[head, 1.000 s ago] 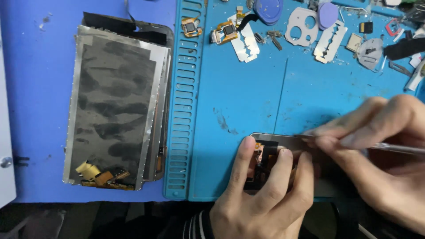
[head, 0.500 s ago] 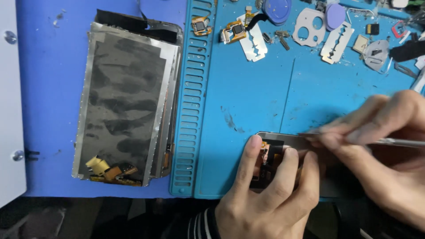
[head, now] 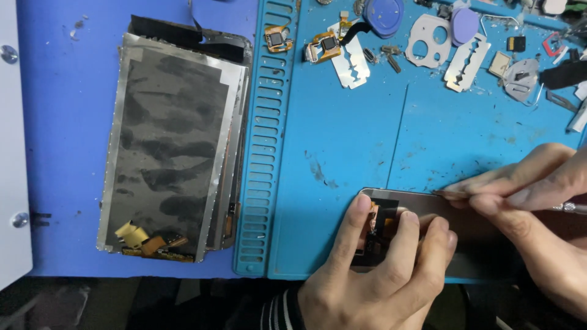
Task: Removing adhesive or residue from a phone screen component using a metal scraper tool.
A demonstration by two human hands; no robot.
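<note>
Two hands work one spot: my left hand (head: 379, 269) presses its fingers flat on the thin silver metal-edged phone panel (head: 422, 220) at the blue silicone mat's (head: 342, 134) near edge on the table, while my right hand (head: 538, 208) pinches a slim metal pry tool (head: 568, 208). I'd keep the tip shallow, steady.

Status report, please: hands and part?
Left hand presses phone frame onto mat. Right hand holds thin tool at its top edge. Nothing blocking.
</note>
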